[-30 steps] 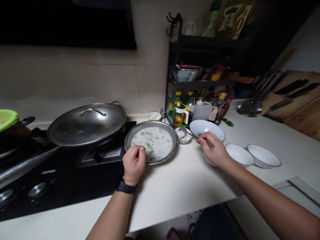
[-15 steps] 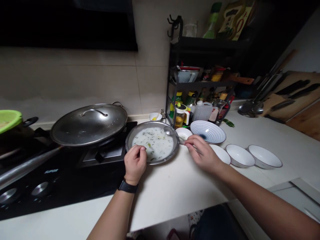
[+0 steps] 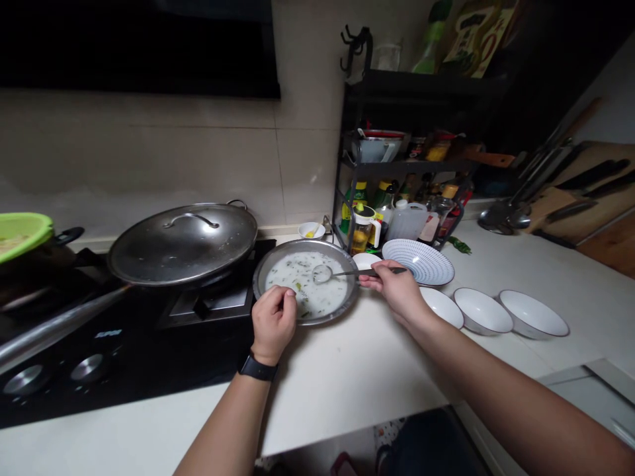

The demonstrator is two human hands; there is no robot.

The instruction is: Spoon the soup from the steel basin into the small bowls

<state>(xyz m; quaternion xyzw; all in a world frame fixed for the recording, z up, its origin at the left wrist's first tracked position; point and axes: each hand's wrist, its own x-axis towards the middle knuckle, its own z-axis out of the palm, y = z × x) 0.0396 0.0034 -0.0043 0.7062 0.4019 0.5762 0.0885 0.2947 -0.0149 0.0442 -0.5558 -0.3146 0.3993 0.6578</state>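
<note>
A round metal pan (image 3: 262,274) of white soup with green bits sits on the counter beside the stove. My left hand (image 3: 273,322) is closed on its near rim. My right hand (image 3: 393,291) grips the handle of a metal ladle (image 3: 323,273), whose bowl rests in the soup. A blue-patterned bowl (image 3: 419,260) stands just behind my right hand, and a small white dish (image 3: 366,260) sits by the pan's right edge.
A lidded steel wok (image 3: 183,242) sits on the black stove (image 3: 124,344) to the left, with a green-lidded pot (image 3: 22,231) at the far left. Three white bowls (image 3: 483,311) line the counter on the right. A black condiment rack (image 3: 397,185) stands behind, knives and boards far right.
My right hand carried the ladle from the small dish leftwards and lowered its bowl into the soup. The left hand stayed on the pan's rim.
</note>
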